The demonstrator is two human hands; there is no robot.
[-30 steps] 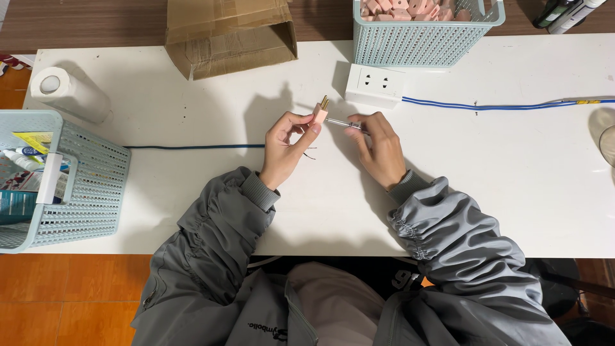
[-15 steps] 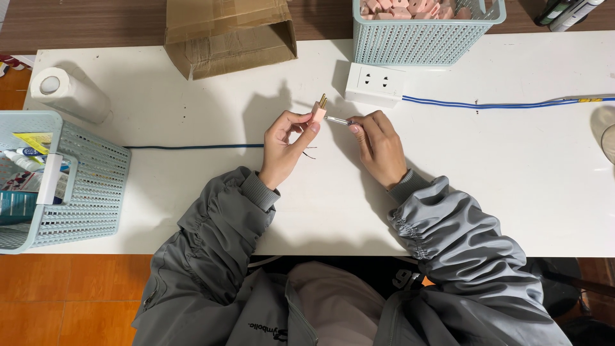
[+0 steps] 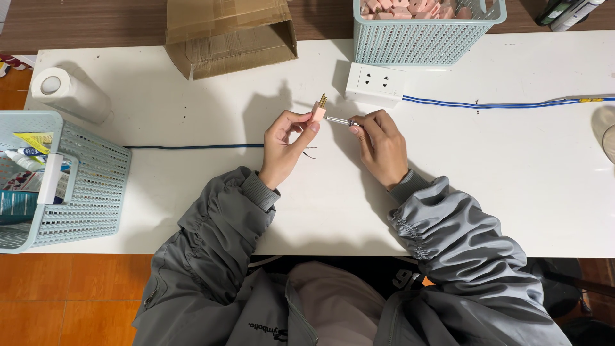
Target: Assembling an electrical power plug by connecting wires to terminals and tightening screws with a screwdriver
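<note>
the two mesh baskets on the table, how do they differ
The basket at the far edge holds a heap of small pink parts, while the basket at the left edge holds mixed packets and tubes. The far basket is seen side-on and cut off by the frame's top; the left one hangs over the table edge, with a handle across its top. Both are pale blue-green plastic mesh, and neither is touched by the hands.

A white desk (image 3: pixel 512 192) is filling most of the view, its top catching bright, even light from above and showing soft shadows. Beyond its far edge a strip of dark brown wooden floor (image 3: pixel 96 25) is running across the top. Below the near edge, orange-brown floor (image 3: pixel 64 301) is showing at the lower left.
</note>
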